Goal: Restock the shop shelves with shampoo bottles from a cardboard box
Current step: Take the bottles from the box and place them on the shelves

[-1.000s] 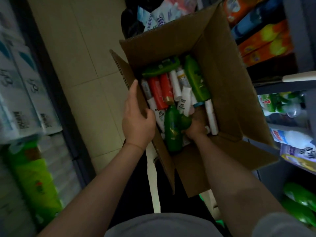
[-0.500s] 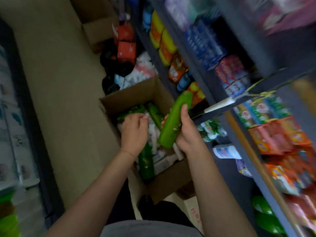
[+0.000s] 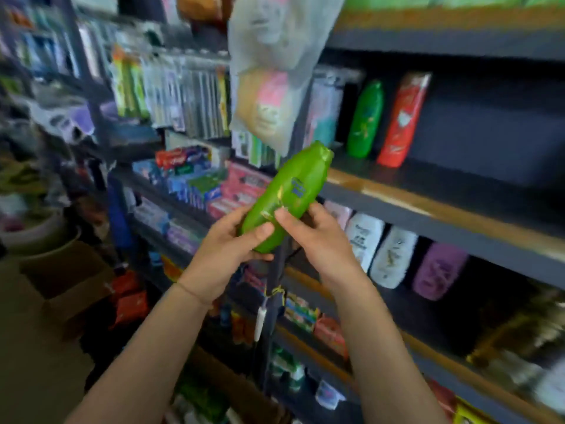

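Observation:
A light green shampoo bottle (image 3: 290, 194) is tilted up toward the right in front of the shelves, held by both hands at its lower end. My left hand (image 3: 223, 255) grips it from below and the left. My right hand (image 3: 318, 240) holds it from the right, thumb across its front. On the dark shelf (image 3: 428, 197) behind stand a green bottle (image 3: 365, 119) and a red bottle (image 3: 402, 119), with bare space to their right. The box I took the bottle from is out of view.
A plastic bag (image 3: 272, 75) of goods hangs just above the held bottle. White bottles (image 3: 391, 255) and a purple one (image 3: 437, 270) stand on the shelf below. Toothpaste boxes (image 3: 195, 175) fill the left shelves. A cardboard box (image 3: 70, 280) sits on the floor at left.
The view swung up from the box to the shelves. My right hand lifted the green bottle out, and my left hand left the box and now holds the bottle too.

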